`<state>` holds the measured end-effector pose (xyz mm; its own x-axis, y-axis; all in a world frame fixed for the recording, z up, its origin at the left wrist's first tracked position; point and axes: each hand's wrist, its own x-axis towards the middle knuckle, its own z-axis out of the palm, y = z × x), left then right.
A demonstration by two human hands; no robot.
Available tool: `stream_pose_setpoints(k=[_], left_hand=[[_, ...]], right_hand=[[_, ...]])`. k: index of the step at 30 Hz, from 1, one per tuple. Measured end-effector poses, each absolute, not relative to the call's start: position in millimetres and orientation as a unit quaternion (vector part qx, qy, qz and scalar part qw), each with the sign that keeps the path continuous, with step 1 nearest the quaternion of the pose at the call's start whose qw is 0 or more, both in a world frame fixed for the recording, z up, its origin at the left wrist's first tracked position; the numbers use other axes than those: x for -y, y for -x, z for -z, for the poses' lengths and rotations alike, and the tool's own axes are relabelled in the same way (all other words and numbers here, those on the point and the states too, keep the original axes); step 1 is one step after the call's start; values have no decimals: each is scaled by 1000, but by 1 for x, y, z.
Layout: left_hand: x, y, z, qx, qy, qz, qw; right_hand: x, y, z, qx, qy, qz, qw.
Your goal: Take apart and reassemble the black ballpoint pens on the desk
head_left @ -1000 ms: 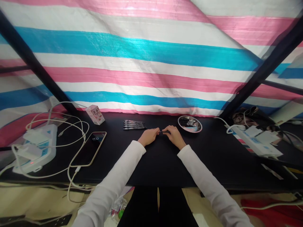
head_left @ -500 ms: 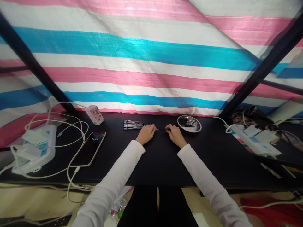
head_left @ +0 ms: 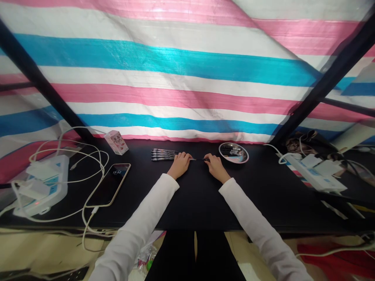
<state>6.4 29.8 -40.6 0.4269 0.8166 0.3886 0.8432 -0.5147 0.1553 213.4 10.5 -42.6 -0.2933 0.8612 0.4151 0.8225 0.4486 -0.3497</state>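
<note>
This looks like a makeshift desk corner in a home or dorm-style room, not a lab or shop. A striped pink, blue and white woven plastic tarp [head_left: 175,89] hangs behind dark metal frame bars [head_left: 38,74] as an improvised wall. The black surface [head_left: 263,203] carries household items: a white power strip [head_left: 41,187] with plug adapters and tangled white cables on the left, a second white power strip [head_left: 313,175] on the right, a charging smartphone [head_left: 111,185], a small pink printed box [head_left: 116,142] and a row of black pens [head_left: 164,155]. Below, a beige floor [head_left: 35,246] shows.
</note>
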Motion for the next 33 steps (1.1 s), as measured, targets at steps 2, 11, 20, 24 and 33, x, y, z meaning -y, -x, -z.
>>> stream_pose_setpoints(k=[2,11,20,24,33], left_hand=[[-30,-7,43,465,859,213,17],[-30,-5,39,418,873,246,-46],[-19,-13,30,367,892,259,-57],[-26,-10,35,367,893,258,-48],[-34,0,35,360,887,280,-68]], right_hand=[[-10,-212,43,813,510,-45,277],[-6,-208,40,820,510,-22,258],[-6,-208,39,832,486,-35,266],[-6,-207,39,836,477,-40,268],[-10,-215,41,810,515,-11,280]])
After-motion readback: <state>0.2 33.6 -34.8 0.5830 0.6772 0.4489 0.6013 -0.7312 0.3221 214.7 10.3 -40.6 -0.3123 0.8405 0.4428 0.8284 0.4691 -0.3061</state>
